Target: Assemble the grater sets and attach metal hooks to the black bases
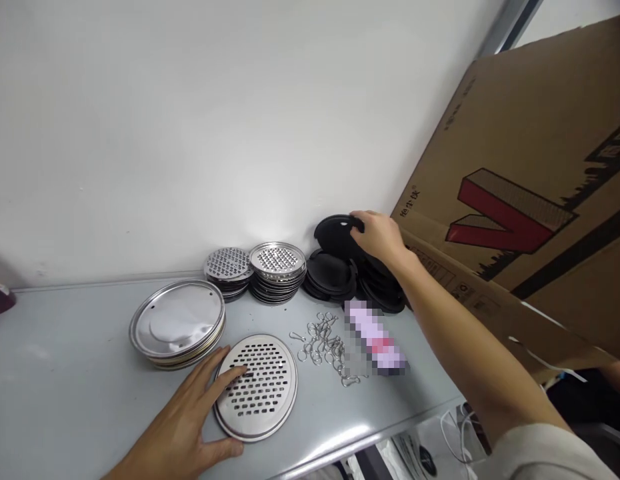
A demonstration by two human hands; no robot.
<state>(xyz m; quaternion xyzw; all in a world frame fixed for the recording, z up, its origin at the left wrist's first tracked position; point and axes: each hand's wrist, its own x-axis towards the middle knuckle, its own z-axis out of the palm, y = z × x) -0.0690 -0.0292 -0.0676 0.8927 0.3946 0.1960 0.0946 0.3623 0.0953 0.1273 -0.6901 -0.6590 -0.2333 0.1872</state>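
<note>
My left hand (193, 417) rests at the left side of a round metal disc with slots (260, 413) lying flat on the table. Its fingers are spread, the index fingertip on the slotted face and the thumb by the lower edge. At the back, my right hand (383, 235) pinches the rim of a black round disc (335, 235), which is tilted up. Below that disc lies a stack of black round pieces (331, 275), with more black pieces (383, 287) under my right wrist. My right fingertips are partly hidden behind the rim.
Shiny round metal plates (183, 317) are stacked at left. Two stacks of perforated discs, one dull (229, 263) and one shiny (277, 260), stand by the wall. Loose wire clips (323, 343) and a blurred lilac item (373, 337) lie mid-table. A large cardboard box (520, 147) leans at right.
</note>
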